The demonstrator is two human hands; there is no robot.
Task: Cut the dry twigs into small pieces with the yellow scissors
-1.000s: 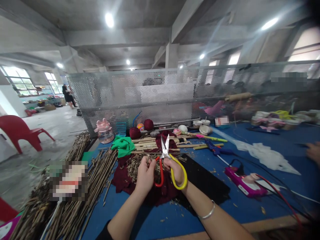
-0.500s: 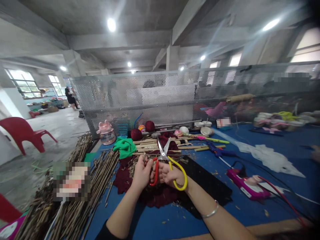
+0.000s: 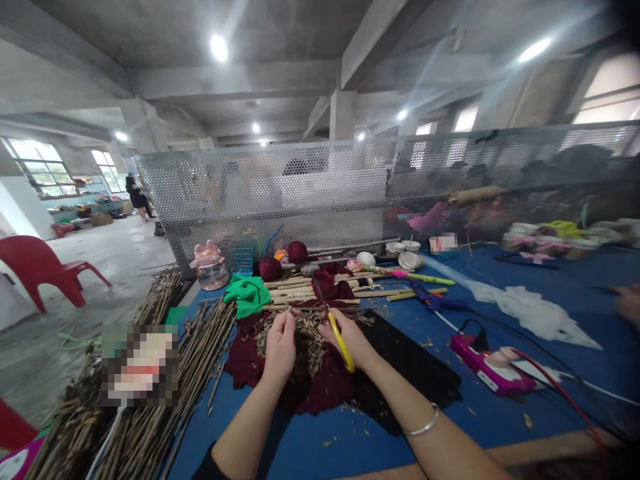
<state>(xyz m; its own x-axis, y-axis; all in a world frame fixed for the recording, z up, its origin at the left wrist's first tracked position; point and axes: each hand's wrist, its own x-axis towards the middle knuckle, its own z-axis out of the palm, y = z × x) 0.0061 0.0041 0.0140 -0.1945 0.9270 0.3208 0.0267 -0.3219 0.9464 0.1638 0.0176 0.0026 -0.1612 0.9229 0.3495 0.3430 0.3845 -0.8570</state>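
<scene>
My right hand is closed on scissors; one yellow handle shows along the hand, and the blades point away from me, seen nearly edge-on. My left hand is closed in a pinch to the left of them. A tiny pale tip shows at its fingertips, too small to name. Beneath and between both hands lies a heap of short cut twig pieces on a dark red cloth.
Long thin sticks lie in bundles at left. Behind the heap are bamboo rods, a green cloth and yarn balls. At right are a glue gun, a purple power strip and another person's hand.
The scissors have turned from spread blades, seen flat, to nearly edge-on. My hands have moved apart, uncovering more of the twig heap. The red handle is now hidden.
</scene>
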